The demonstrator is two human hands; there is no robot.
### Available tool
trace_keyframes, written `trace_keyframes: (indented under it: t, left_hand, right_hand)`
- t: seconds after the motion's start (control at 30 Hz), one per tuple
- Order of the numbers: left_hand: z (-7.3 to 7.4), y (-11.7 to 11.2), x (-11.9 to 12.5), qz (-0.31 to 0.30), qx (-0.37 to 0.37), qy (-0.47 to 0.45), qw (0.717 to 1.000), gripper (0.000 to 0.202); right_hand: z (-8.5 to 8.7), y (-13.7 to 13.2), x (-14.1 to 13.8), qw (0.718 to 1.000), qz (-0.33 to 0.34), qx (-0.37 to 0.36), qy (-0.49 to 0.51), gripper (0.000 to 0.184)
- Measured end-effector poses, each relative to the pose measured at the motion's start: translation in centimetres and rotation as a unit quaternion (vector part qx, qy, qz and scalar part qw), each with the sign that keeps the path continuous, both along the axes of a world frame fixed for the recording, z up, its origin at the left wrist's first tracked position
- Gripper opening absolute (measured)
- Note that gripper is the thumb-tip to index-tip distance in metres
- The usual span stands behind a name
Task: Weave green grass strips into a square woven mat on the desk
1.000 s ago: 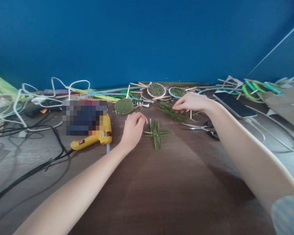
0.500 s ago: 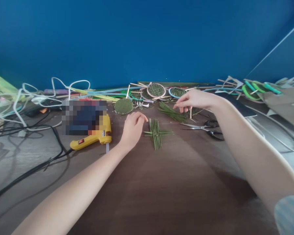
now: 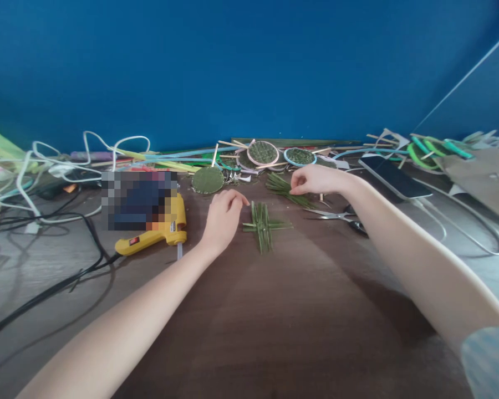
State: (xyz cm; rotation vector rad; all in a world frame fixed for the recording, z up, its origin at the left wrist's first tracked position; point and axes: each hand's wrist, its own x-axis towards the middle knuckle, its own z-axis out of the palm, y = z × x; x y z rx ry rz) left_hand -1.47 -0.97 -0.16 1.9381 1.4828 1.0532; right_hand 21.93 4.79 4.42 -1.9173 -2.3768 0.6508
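A small mat of crossed green leaf strips [image 3: 263, 224] lies on the brown table [image 3: 274, 321]. My left hand [image 3: 222, 218] rests just left of it, fingers curled loosely, fingertips close to the mat's upper left corner, nothing held. My right hand [image 3: 315, 180] is over a loose pile of green leaf strips [image 3: 283, 188] behind the mat, its thumb and fingers pinched together at the pile; a strip seems caught in the pinch.
A yellow glue gun [image 3: 156, 235] lies left of my left hand beside a blurred patch. Scissors [image 3: 341, 216] lie under my right forearm. Round woven leaf discs [image 3: 263, 152], sticks, coloured hoops, a phone [image 3: 393, 177] and white and black cables [image 3: 58, 166] line the back.
My right hand lifted slightly from the strip pile, then came back down toward its left part with fingers pinched. My left hand has stayed beside the mat.
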Motion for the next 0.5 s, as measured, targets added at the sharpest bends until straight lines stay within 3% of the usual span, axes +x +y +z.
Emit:
trace_keyframes:
  t: [0.33, 0.4, 0.5]
  left_hand:
    - [0.0, 0.0, 0.1, 0.004, -0.003, -0.010, 1.000, 0.025]
    - [0.0, 0.0, 0.0, 0.004, -0.003, -0.010, 1.000, 0.025]
    - [0.1, 0.0, 0.0, 0.000, -0.003, -0.008, 1.000, 0.025]
  right_hand:
    - [0.8, -0.1, 0.3, 0.996, -0.059, 0.060, -0.013, 0.016]
    - [0.5, -0.1, 0.1, 0.996, -0.051, 0.075, -0.015, 0.018]
    - [0.0, -0.1, -0.3, 0.999, -0.015, 0.035, -0.018, 0.022]
